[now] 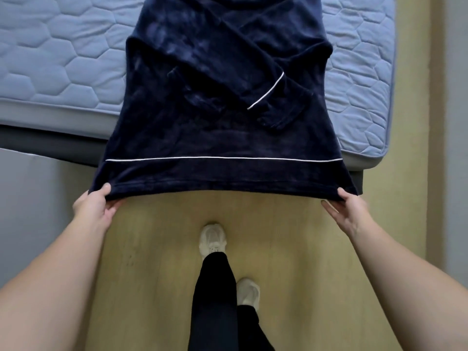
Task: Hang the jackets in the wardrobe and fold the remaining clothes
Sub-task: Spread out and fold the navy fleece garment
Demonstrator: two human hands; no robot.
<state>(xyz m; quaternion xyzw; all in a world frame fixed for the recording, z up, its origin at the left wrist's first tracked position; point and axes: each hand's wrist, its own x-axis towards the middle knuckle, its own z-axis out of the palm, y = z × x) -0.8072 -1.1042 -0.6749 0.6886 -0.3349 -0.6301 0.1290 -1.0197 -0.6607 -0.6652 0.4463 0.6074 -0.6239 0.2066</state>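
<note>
Presently, your left hand (93,211) and right hand (349,214) each pinch a hem corner of the navy pajama top (215,127), which lies at 12 o'clock on the mattress (63,59), sleeves crossed.

Both hands (97,207) (348,211) pinch navy top (222,117) hem, mattress (63,59) beneath.

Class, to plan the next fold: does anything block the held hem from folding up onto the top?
Nothing visible does. The left hand and right hand grip the hem corners; across the top lie only its own folded sleeves.
</note>
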